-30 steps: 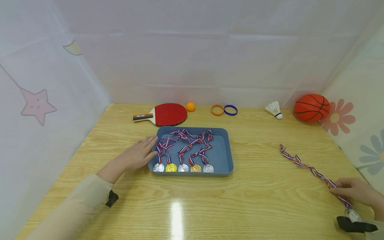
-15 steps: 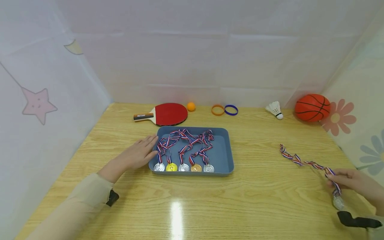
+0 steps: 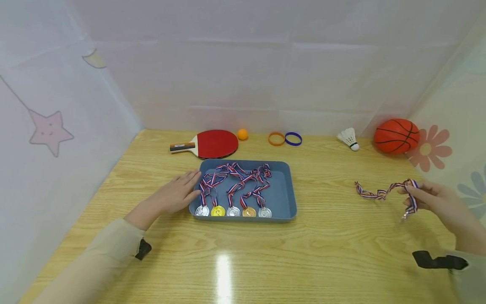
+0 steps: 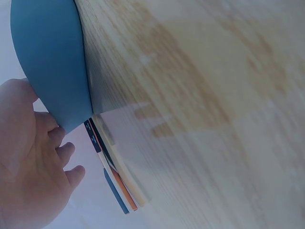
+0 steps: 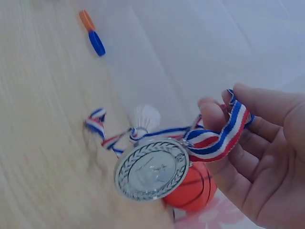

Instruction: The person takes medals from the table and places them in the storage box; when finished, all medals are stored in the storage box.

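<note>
My right hand (image 3: 436,202) pinches the red, white and blue ribbon of a silver medal between thumb and fingers, at the right of the head view. The medal (image 5: 152,169) dangles from the ribbon in the right wrist view, while the ribbon's far end (image 3: 366,193) trails on the table. On the left, my left hand (image 3: 171,194) rests with straight fingers against the left side of a blue-grey tray (image 3: 284,190). Inside the tray several medals (image 3: 233,211) stand in a row along the near wall, silver, gold and bronze coloured, their ribbons (image 3: 237,185) tangled behind them.
A red table tennis bat (image 3: 217,143), an orange ball (image 3: 242,134), an orange wristband (image 3: 276,139), a blue wristband (image 3: 293,139), a shuttlecock (image 3: 348,138) and a small basketball (image 3: 396,136) line the back of the wooden table (image 3: 322,253). Patterned cloth walls surround it.
My right hand has lifted the silver medal off the table and moved it up and inward, bunching the ribbon. My left hand and the tray have stayed in place.
</note>
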`<action>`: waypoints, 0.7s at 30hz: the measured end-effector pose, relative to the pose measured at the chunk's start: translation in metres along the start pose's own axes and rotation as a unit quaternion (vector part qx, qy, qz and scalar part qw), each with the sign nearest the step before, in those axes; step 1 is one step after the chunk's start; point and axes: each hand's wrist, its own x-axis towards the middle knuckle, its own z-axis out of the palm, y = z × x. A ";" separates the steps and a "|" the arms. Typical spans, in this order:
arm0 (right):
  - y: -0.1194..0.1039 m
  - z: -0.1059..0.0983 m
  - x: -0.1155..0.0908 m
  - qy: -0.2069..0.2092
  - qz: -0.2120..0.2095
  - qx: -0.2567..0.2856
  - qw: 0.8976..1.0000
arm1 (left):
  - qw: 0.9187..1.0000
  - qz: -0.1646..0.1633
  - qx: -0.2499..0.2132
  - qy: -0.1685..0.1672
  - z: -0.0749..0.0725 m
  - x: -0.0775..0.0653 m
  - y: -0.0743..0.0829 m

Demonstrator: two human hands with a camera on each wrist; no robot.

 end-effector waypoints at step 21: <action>-0.107 0.049 0.049 0.070 -0.088 0.040 0.993 | 1.000 0.009 -0.006 0.014 -0.001 0.000 0.001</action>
